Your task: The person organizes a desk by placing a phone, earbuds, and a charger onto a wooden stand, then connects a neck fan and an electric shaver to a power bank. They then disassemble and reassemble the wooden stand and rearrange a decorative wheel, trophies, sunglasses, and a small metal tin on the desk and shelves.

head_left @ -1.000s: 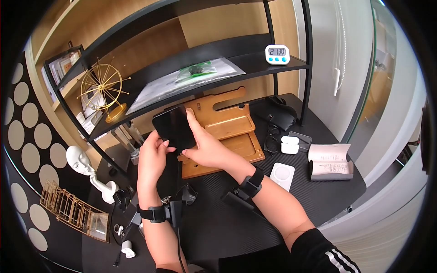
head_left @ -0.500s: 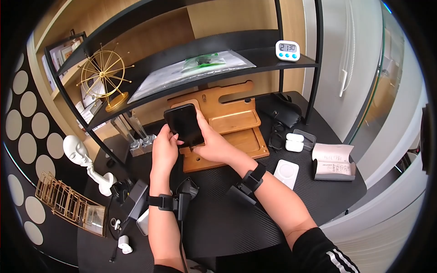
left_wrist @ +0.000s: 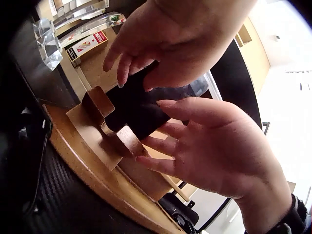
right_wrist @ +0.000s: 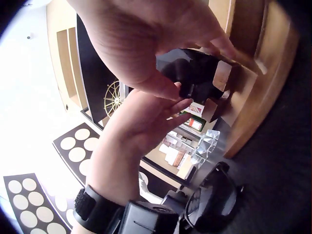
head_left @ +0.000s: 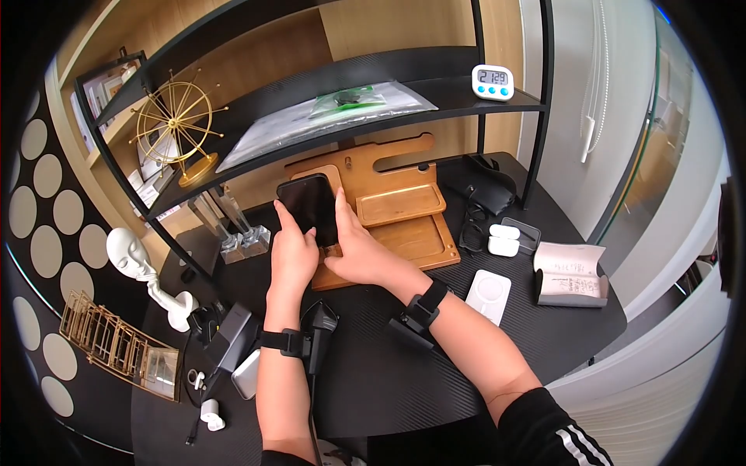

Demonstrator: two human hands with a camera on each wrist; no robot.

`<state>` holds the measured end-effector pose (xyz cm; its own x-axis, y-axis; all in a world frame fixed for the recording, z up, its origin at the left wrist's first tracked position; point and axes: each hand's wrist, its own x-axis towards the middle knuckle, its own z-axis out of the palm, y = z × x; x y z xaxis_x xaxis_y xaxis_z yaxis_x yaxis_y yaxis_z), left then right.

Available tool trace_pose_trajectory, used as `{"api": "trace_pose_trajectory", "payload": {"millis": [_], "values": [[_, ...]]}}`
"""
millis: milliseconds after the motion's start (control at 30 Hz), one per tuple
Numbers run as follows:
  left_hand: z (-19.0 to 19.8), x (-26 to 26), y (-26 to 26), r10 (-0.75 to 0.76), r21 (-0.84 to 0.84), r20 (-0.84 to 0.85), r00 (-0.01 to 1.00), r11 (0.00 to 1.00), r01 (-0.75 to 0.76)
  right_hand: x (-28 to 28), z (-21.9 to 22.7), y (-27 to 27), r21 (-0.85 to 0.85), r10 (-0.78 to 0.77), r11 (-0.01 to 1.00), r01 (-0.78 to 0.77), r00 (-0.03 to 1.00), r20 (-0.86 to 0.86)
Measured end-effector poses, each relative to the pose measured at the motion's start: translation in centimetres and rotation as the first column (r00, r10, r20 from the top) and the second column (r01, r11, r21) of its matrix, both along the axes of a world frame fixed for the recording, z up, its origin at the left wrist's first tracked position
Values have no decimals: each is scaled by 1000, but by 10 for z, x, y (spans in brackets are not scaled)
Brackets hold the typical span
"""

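Note:
A black smartphone [head_left: 308,203] stands tilted back against the wooden phone rest of a desk organizer [head_left: 404,208]. Its lower end sits at two small wooden lips [left_wrist: 99,103]. My left hand [head_left: 294,260] is at the phone's left side, fingers mostly straight, thumb over the front near the bottom. On the other side my right hand [head_left: 361,252] lies along the right edge, its fingers [left_wrist: 163,146] extended beside the wooden lip and its thumb close before the screen. Both palms face inward around the phone, seen also in the right wrist view.
A white charging pad [head_left: 489,295], an earbud case [head_left: 503,241] and an open glasses case [head_left: 571,287] lie to the right. Crystal trophies [head_left: 241,242] stand behind left. A black shelf [head_left: 497,110] overhangs the organizer. Sunglasses [right_wrist: 214,197] lie by my left wrist.
The phone has come right and back onto the wooden rest with both hands. My left fingers have straightened along its side. The head view has shifted slightly.

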<state>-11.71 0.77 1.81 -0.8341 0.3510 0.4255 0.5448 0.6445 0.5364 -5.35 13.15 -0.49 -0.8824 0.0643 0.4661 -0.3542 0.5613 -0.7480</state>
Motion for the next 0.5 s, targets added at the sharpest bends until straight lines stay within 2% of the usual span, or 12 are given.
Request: {"api": "trace_pose_trajectory", "payload": {"millis": [67, 233, 433, 500], "values": [[0, 2, 2, -7, 14, 1, 1000, 1000, 7, 0, -1, -1, 15, -30, 999, 29, 999, 46], [-3, 6, 6, 6, 9, 6, 1000, 1000, -6, -1, -4, -3, 11, -47, 999, 47, 999, 20], [-10, 3, 6, 40, -98, 47, 998, 995, -35, 2, -3, -3, 66, -81, 995, 78, 996, 40], [-17, -2, 6, 27, -116, -8, 1000, 993, -27, 3, -2, -3, 80, -90, 993, 84, 994, 65]]}}
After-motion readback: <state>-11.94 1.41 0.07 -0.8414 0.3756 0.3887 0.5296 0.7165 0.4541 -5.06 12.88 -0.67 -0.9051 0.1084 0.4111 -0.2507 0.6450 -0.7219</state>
